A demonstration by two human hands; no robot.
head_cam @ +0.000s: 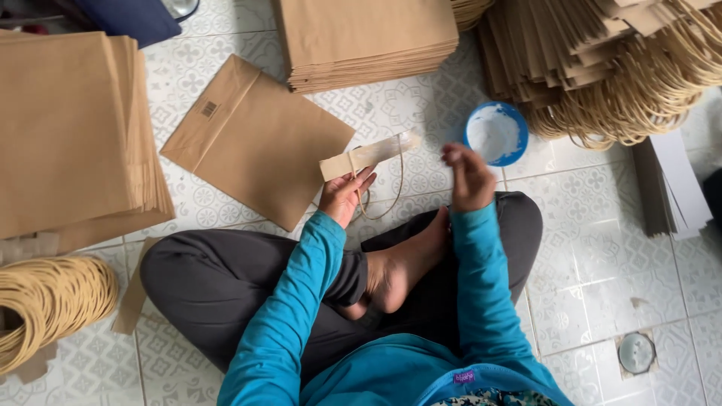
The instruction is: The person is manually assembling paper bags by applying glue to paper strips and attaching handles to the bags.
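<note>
My left hand (344,195) grips a brown paper strip with a twine handle (367,156), held up over my crossed legs; the cord loop hangs below it. My right hand (468,177) is raised beside it, holding nothing, fingers loosely curled and blurred, just below a blue bowl of white glue (495,133) on the tiled floor. A flat brown paper bag (256,139) lies on the floor to the left of the strip.
Stacks of brown paper bags stand at the left (68,135) and top (368,37). Heaps of handle strips with twine loops lie top right (624,68) and bottom left (45,301). Grey card sheets (673,184) sit at the right; a floor drain (636,352) is lower right.
</note>
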